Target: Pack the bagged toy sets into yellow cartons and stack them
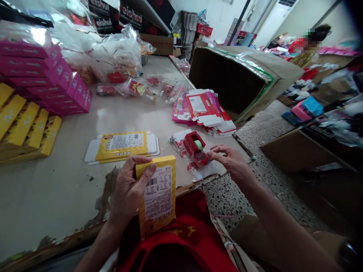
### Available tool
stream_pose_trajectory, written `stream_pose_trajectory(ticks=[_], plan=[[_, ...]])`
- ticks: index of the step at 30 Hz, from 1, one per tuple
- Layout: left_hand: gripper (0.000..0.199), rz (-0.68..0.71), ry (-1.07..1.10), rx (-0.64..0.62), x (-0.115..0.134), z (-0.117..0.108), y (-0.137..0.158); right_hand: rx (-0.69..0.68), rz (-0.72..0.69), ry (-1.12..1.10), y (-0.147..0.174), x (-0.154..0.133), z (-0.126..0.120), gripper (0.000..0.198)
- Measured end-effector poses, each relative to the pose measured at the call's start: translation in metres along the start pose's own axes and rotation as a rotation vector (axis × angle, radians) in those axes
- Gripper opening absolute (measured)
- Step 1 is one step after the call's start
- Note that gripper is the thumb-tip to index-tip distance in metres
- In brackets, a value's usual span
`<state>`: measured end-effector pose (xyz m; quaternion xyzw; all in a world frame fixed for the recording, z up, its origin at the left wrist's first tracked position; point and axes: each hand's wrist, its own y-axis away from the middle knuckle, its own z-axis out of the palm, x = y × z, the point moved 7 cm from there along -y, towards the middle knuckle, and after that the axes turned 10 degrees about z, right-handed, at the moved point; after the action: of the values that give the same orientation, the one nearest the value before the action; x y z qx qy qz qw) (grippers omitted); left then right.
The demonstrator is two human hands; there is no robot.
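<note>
My left hand [131, 185] grips a yellow carton [159, 192] by its upper left edge, thumb on the printed back panel and fingers behind. The carton is folded into a box and stands upright above my lap. My right hand [231, 160] reaches to a red tape dispenser [194, 142] with a pale green roll, at the table's front right. Thumb and forefinger are pinched at the dispenser's near end; any tape between them is too fine to see. Under the dispenser lies a clear plastic bag with red print [178, 145]. Flat yellow cartons [121, 145] lie left of it.
Flat red and pink cartons [198, 107] are piled behind the dispenser. Filled yellow boxes [27, 121] and pink boxes [48, 75] are stacked at left. Bagged goods [113, 56] lie farther back. A large open cardboard box [227, 75] stands beyond the table's right edge. Another person [309, 45] is far right.
</note>
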<state>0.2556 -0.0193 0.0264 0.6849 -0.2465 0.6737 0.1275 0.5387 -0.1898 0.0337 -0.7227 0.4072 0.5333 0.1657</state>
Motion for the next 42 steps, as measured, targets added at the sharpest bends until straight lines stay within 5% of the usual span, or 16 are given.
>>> stream_pose_trajectory(ticks=[2,10,17,19,22,25,29,33,37,40,42], plan=[[0.028,0.002,-0.052,-0.049,0.007,0.006,0.000,0.051,-0.023,-0.020,0.016,0.000,-0.008,0.032],[0.031,-0.028,-0.052,-0.290,0.008,0.046,-0.002,-0.117,0.293,-0.359,0.046,0.059,0.012,0.041],[0.043,0.022,-0.088,-0.400,-0.008,0.075,-0.018,0.037,0.123,0.023,0.019,0.076,-0.007,0.037],[0.050,0.015,-0.058,-0.483,-0.017,0.087,-0.021,0.007,0.097,0.093,0.024,0.063,-0.021,0.037],[0.060,-0.021,-0.027,-0.591,-0.027,0.103,-0.021,-0.247,-0.034,0.180,0.038,0.014,-0.023,0.030],[0.063,0.006,-0.021,-0.637,-0.024,0.115,-0.021,-0.559,-0.227,0.421,0.049,-0.047,0.003,0.022],[0.059,0.114,0.031,-0.685,-0.012,0.121,-0.018,-0.698,-0.465,0.820,0.045,-0.096,0.049,0.014],[0.044,0.073,0.156,-0.695,-0.014,0.119,-0.013,-0.768,-0.528,1.017,0.046,-0.111,0.083,0.020],[0.041,0.042,0.291,-0.672,-0.012,0.110,-0.008,-0.762,-0.469,1.053,0.043,-0.111,0.091,0.022],[0.045,-0.001,0.352,-0.707,-0.004,0.098,-0.002,-0.784,-0.323,0.827,0.034,-0.101,0.092,0.019],[0.053,-0.023,0.368,-0.722,0.006,0.083,0.003,-0.886,-0.237,0.543,0.033,-0.095,0.101,0.046]])
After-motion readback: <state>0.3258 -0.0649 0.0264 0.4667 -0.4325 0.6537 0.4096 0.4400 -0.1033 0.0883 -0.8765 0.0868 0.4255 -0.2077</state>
